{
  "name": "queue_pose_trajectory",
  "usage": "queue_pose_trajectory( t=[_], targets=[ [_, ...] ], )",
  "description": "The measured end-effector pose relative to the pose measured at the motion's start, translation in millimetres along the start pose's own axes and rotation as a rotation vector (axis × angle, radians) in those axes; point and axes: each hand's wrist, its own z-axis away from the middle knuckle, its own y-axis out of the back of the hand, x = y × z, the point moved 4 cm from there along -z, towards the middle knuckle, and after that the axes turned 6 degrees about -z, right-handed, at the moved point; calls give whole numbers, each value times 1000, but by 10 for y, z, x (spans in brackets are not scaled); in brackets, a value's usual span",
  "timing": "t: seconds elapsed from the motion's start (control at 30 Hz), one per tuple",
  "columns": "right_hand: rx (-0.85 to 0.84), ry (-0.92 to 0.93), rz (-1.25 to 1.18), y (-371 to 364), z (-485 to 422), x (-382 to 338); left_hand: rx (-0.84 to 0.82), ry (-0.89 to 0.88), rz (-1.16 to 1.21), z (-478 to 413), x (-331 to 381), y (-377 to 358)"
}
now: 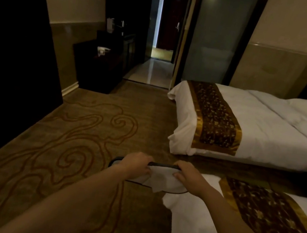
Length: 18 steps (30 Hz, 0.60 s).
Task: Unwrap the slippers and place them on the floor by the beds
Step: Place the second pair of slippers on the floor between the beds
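White fabric with a dark rim marks the slippers (158,178), a flat pair held level in the air in front of the person, above the carpet (75,135) and just off the foot corner of the near bed (200,227). The left hand (135,165) grips the left part of the pair, fingers curled over the far edge and thumb underneath. The right hand (187,176) is closed on the right part in the same way, thumb pressed on the white top. Between the hands a loose pale flap hangs down; it may be a wrapper or paper band, but the dim light makes that unclear. A second bed (258,131), white with a gold and brown runner (216,117), stands further off to the right, with a strip of open carpet between the two beds. The step in hand appears to be the unwrapping, since the pair is together and nothing yet lies on the floor. The next move likely calls for pulling the loose wrap away, separating the two slippers, then bending to set them side by side on the carpet beside a bed. A dark cabinet (99,69) and a lit doorway (167,26) lie beyond.
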Motion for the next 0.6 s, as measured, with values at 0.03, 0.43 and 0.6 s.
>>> queue_pose_trajectory(
  t=[0.03, 0.43, 0.6],
  targets=[
    [-2, -10, -2, 74, -219, 50, -2, -6, 1, -223, -91, 66],
    [92, -271, -115, 709, -2696, 1445, -57, -286, -32, -3563, -711, 377],
    [151, -450, -144, 1047, -3299, 2129, -141, -439, -46, -4799, -551, 522]
  ],
)
